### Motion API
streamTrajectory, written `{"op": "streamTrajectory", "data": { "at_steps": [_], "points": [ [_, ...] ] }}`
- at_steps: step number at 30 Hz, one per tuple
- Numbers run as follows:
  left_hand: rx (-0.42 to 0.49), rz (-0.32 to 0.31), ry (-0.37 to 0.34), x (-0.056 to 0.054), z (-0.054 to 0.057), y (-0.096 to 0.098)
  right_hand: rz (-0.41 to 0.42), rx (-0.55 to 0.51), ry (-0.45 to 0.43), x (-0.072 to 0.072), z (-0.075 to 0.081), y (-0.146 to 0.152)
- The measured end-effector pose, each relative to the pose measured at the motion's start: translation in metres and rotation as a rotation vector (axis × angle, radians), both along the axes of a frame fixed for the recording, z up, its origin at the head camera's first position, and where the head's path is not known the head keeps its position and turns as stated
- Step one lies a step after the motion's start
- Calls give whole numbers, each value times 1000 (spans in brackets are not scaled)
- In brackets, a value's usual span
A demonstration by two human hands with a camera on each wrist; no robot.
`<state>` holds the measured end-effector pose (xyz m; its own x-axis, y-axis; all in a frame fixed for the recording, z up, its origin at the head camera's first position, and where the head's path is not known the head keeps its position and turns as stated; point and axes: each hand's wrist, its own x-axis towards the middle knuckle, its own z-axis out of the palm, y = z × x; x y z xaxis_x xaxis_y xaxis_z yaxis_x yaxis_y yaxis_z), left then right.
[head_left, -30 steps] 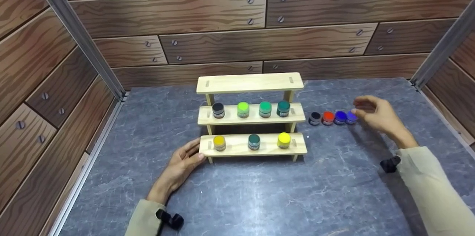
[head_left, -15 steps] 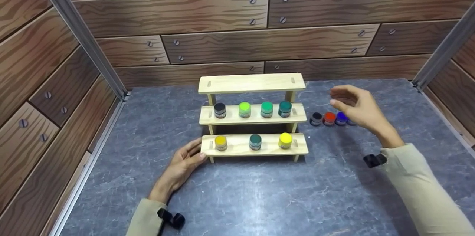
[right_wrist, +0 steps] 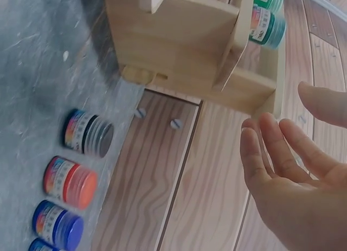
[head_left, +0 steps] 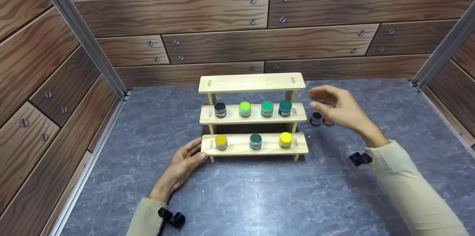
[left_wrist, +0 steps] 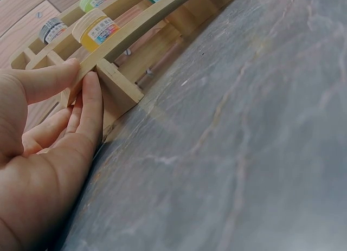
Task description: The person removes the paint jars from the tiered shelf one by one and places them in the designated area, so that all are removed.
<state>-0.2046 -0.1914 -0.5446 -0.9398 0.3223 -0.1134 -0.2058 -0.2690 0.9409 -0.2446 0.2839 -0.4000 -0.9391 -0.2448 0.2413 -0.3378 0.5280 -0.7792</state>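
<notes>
My left hand [head_left: 182,162] pinches the left end of the bottom step of a three-step wooden display stand [head_left: 237,150]; in the left wrist view, its thumb lies on the board's edge and fingers reach underneath. A mustard-yellow paint jar [left_wrist: 97,31] stands close to that corner. On the same step are a dark teal jar [head_left: 255,141] and a bright yellow jar [head_left: 285,140]. My right hand [head_left: 343,111], holding nothing, hovers right of the stand with fingers loosely bent, near the dark green jar [head_left: 285,108] on the middle step.
On the table, right of the stand, a black jar [right_wrist: 88,133], a red jar [right_wrist: 70,181] and blue jars [right_wrist: 58,225] form a row, partly hidden by the right hand in the head view. The middle step also carries black [head_left: 220,110] and lighter green jars [head_left: 245,109]. Wood-patterned walls surround the table.
My right hand has moved left from the far end of the jar row towards the stand, passing over the jars. The left hand keeps its grip on the stand.
</notes>
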Motion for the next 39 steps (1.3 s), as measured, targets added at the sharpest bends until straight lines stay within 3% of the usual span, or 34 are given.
{"op": "streamTrajectory", "data": {
  "at_steps": [15, 26, 39],
  "points": [
    [7, -9, 8, -1, 1, 0, 85, 36, -11, -11, 2, -31],
    [-13, -21, 11, 1, 1, 0, 160, 72, -87, -16, -5, -48],
    [-9, -9, 12, 1, 1, -1, 156, 80, -101, -15, -6, -51]
  ]
}}
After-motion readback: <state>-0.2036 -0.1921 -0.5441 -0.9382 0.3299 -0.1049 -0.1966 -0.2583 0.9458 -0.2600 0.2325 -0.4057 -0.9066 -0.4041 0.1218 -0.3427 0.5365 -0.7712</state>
